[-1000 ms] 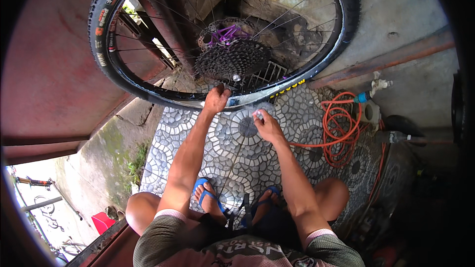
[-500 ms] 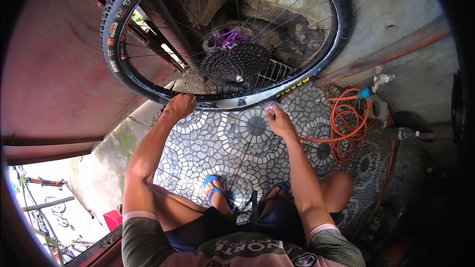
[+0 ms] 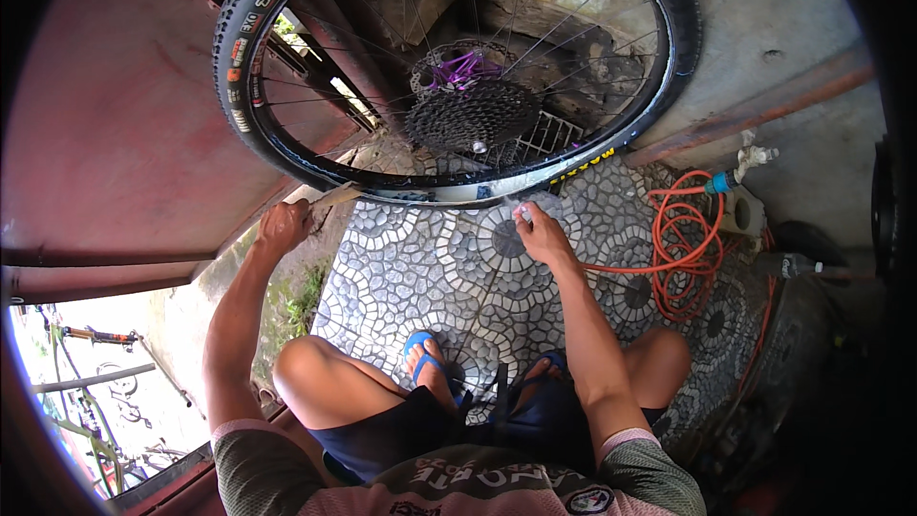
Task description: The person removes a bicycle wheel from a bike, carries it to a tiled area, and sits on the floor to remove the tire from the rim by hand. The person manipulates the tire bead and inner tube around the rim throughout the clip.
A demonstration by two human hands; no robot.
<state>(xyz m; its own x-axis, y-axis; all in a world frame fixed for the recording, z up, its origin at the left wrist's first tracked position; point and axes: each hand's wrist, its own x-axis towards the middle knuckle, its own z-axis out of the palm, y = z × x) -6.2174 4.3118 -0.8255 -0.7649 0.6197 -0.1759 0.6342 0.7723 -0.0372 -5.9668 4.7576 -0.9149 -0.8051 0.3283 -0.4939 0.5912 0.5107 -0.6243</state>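
Observation:
A bicycle wheel (image 3: 250, 124) with a knobby black tyre stands before me, tilted. Black sprockets (image 3: 473, 117) and a purple hub (image 3: 465, 67) sit at its middle. Along the near side, the tyre lies off the rim's edge and a whitish band (image 3: 497, 188) shows. My left hand (image 3: 287, 225) is closed on a tan strip (image 3: 334, 197) that runs to the wheel's near left edge. Beside the lower tyre, my right hand (image 3: 543, 232) pinches a small pale, translucent piece (image 3: 522, 205); its full shape is blurred.
An orange hose (image 3: 683, 253) lies coiled at the right, joined to a tap (image 3: 755, 156) by a blue connector. A reddish metal panel (image 3: 124, 115) rises on the left, a concrete wall (image 3: 793, 29) on the right. A metal grate (image 3: 549, 137) lies behind the wheel. Pebble-patterned tiles (image 3: 411, 268) cover the floor.
My left hand has moved left and toward me, away from the rim, drawing out the tan strip. The wheel appears slightly further right in view. My right hand stays near the tyre.

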